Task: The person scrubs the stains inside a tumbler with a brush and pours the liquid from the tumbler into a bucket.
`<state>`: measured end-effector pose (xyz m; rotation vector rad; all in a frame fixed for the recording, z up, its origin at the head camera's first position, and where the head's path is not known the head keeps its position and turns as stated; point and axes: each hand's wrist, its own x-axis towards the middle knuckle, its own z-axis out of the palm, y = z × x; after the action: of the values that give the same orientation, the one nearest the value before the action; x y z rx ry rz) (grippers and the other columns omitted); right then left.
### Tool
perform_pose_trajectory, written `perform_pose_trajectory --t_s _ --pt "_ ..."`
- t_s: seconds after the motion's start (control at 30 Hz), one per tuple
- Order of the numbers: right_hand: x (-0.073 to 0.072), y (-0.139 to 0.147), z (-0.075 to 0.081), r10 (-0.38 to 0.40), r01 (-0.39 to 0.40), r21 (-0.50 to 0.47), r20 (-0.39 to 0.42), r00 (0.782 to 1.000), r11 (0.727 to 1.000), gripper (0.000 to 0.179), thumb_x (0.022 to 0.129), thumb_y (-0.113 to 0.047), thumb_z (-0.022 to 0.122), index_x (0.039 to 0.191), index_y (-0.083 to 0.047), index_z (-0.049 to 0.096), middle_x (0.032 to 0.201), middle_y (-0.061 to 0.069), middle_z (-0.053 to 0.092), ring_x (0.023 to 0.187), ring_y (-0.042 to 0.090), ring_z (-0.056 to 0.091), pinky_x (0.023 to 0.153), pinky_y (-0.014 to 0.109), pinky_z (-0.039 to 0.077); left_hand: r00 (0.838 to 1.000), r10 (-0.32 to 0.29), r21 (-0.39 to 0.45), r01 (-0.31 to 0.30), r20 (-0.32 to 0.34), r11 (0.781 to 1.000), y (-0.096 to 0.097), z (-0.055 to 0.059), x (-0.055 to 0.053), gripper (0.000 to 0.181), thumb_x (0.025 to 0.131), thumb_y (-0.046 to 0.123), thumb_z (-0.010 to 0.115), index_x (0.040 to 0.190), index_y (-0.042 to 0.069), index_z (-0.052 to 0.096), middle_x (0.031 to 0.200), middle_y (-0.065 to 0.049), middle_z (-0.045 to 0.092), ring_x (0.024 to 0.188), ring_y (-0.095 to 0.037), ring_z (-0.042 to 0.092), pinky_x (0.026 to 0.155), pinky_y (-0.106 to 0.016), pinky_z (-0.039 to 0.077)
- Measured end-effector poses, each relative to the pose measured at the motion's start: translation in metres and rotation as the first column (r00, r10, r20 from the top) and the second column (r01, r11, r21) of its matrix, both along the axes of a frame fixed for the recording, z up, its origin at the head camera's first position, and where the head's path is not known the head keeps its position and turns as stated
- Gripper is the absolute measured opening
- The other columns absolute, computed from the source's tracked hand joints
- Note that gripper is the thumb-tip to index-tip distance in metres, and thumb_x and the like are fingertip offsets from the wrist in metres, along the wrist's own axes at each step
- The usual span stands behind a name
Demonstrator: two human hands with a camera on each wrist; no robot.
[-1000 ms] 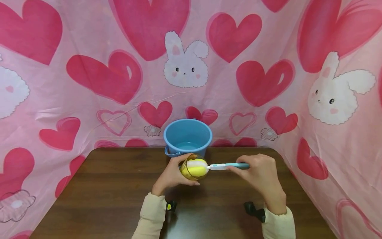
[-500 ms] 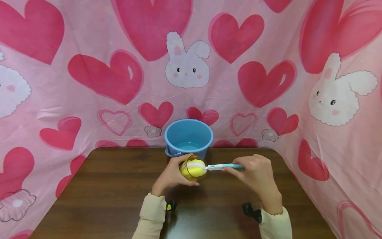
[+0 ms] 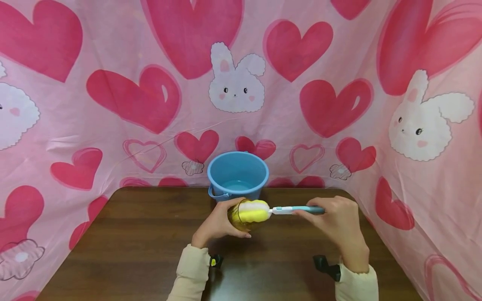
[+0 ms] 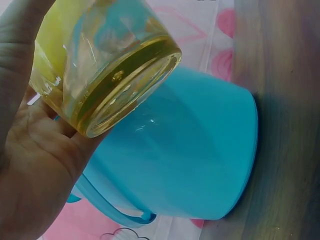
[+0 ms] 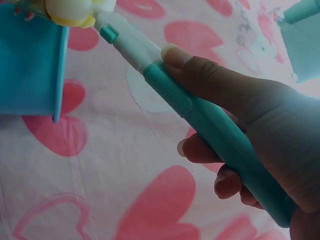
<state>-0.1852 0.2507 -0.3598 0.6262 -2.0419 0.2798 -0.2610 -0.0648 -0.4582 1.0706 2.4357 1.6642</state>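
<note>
My left hand point(image 3: 216, 223) grips an amber-tinted glass point(image 4: 125, 75) around its side, tipped so its mouth faces right. A bottle brush with a yellow and white sponge head point(image 3: 254, 211) reaches into the mouth, part of the sponge sticking out. My right hand point(image 3: 337, 219) holds the brush by its teal and white handle point(image 5: 215, 127), thumb along one side and fingers curled on the other. In the left wrist view the thick base of the glass overlaps the blue bucket behind it.
Just beyond the hands, a blue bucket point(image 3: 238, 156) with a little water in it and its handle lowered stands at the back of the brown wooden table point(image 3: 150, 251). A pink cloth point(image 3: 278, 125) with hearts and rabbits hangs behind and at the sides.
The right hand and brush moved slightly left, deeper into the glass, then back right, so more of the sponge shows now. The left hand and glass stay nearly in place.
</note>
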Motion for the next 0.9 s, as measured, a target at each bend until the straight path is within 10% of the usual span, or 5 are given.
perform_pose_trajectory --t_s 0.17,0.37,0.9 --pt "0.007 0.005 0.003 -0.074 0.078 -0.030 0.128 0.989 0.996 0.052 0.075 -0.069 0.077 0.071 -0.017 0.077 0.054 -0.008 0.062 0.047 0.005 0.038 0.043 0.025 0.034 1.000 0.000 -0.012 -0.001 -0.025 1.000 0.000 0.000 -0.001 0.083 0.066 0.023 0.098 0.138 0.031 0.058 0.129 0.014 0.062 0.120 -0.016 0.055 0.100 -0.036 0.054" --pt "0.013 -0.003 0.006 -0.202 0.219 -0.002 0.373 0.906 0.976 0.032 0.060 -0.044 0.097 0.071 -0.020 0.078 0.053 -0.015 0.056 0.052 0.007 0.040 0.047 0.027 0.035 0.995 0.015 0.008 -0.014 -0.099 1.000 0.001 0.000 -0.002 0.082 0.065 0.023 0.098 0.137 0.026 0.060 0.129 0.010 0.064 0.119 -0.018 0.056 0.100 -0.038 0.055" --pt "0.014 -0.027 0.002 -0.219 0.160 0.169 0.429 0.876 0.973 0.032 0.063 -0.046 0.095 0.065 -0.024 0.072 0.051 -0.017 0.047 0.050 0.005 0.037 0.048 0.027 0.032 1.000 0.001 -0.068 -0.002 -0.029 0.998 0.008 -0.011 -0.004 0.083 0.062 0.024 0.100 0.136 0.020 0.062 0.122 0.013 0.068 0.114 -0.012 0.059 0.099 -0.038 0.054"
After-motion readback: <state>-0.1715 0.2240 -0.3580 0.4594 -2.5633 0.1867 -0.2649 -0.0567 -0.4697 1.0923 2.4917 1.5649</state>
